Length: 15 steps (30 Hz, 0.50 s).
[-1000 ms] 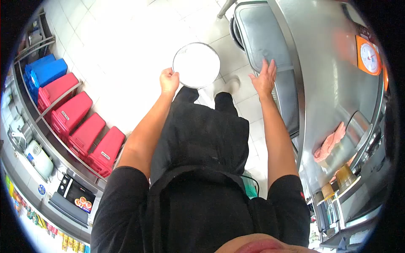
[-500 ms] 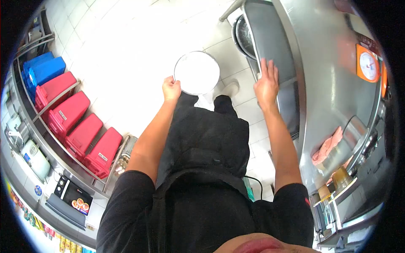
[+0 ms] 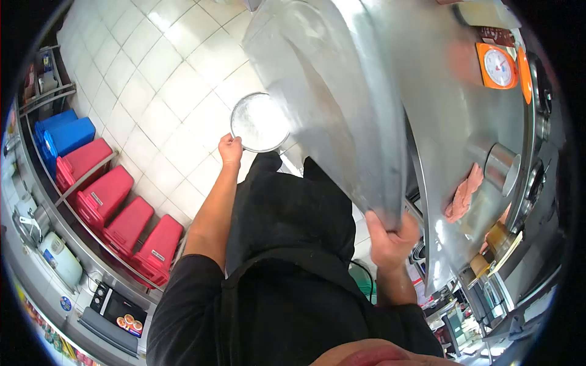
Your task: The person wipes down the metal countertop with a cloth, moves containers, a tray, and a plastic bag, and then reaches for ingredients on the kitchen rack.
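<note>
My left hand (image 3: 230, 148) is closed on the near-left rim of a round metal-rimmed vessel (image 3: 259, 122) with a whitish, speckled inside; whether it is a sieve or a pan I cannot tell. That vessel is held over the floor, in front of my black apron. A large grey metal panel (image 3: 342, 91) stretches from the top of the view down to my right hand (image 3: 394, 241). My right thumb and fingers are wrapped around its near end, slightly blurred. The panel covers the right edge of the vessel.
A steel worktop (image 3: 452, 128) runs along the right, bearing an orange scale (image 3: 497, 66), a pink cloth (image 3: 465, 194) and a metal container (image 3: 502, 169). Red bins (image 3: 157, 247) and blue bins (image 3: 70, 135) line the left. Pale tiles (image 3: 165, 79) cover the floor.
My right hand has moved nearer to me, from flat on the dark panel's edge to a grip. The grey panel now spreads across the view, hiding the bowls. The vessel has shifted left and nearer.
</note>
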Available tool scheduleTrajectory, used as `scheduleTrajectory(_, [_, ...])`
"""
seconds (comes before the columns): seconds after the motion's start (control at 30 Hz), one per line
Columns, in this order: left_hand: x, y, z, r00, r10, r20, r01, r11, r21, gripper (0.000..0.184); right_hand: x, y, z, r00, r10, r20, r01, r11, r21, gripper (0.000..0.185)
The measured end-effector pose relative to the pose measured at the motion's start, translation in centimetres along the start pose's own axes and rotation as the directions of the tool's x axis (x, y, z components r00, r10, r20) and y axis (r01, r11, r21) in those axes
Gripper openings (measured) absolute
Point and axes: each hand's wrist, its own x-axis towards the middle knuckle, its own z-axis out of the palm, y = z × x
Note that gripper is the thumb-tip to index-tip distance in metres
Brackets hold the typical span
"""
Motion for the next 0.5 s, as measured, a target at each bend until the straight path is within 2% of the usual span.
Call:
scheduleTrajectory(0.07, [0.8,-0.3,0.1,1.000,-0.016,0.013,0.016,1.000,-0.011,0.021,-1.2,1.7,-2.0,0.999,0.014,-0.046,-0.006,0.986,0.167,0.022])
scheduleTrajectory(0.17, [0.7,2.5,1.0,0.999,-0.028,0.039,0.030,0.999,-0.037,0.020,-3.7,4.2,-6.6,0.999,-0.020,0.044,0.024,0.996,-0.082,0.026])
scheduleTrajectory(0.23, [1.5,3.8,2.1,0.998,-0.006,0.066,0.007,1.000,-0.014,0.019,-4.1,4.8,-7.7,0.987,-0.108,0.118,0.114,0.992,-0.049,0.022])
scheduleTrajectory(0.27, [2.8,2.5,3.2,0.993,0.067,0.100,-0.058,0.994,-0.094,0.017,-4.3,5.2,-8.1,0.976,-0.154,0.154,0.160,0.987,-0.028,0.021])
scheduleTrajectory(0.3, [1.8,6.1,4.2,0.993,-0.005,0.116,0.004,1.000,0.010,0.016,-5.0,5.8,-8.6,0.977,-0.126,0.170,0.136,0.990,-0.048,0.022])
scheduleTrajectory(0.37, [4.7,3.9,7.2,0.944,0.274,0.184,-0.290,0.954,0.070,0.014,-7.2,7.6,-9.4,0.977,-0.070,0.204,0.089,0.992,-0.085,0.026])
scheduleTrajectory(0.43, [5.4,6.4,9.8,0.919,0.328,0.218,-0.367,0.914,0.174,0.013,-9.1,9.2,-9.8,0.986,0.052,0.161,-0.022,0.983,-0.181,0.033])
scheduleTrajectory(0.5, [2.8,12.3,12.5,0.956,0.157,0.246,-0.168,0.986,0.022,0.016,-11.1,11.1,-10.6,0.972,0.210,0.101,-0.182,0.955,-0.235,0.038])
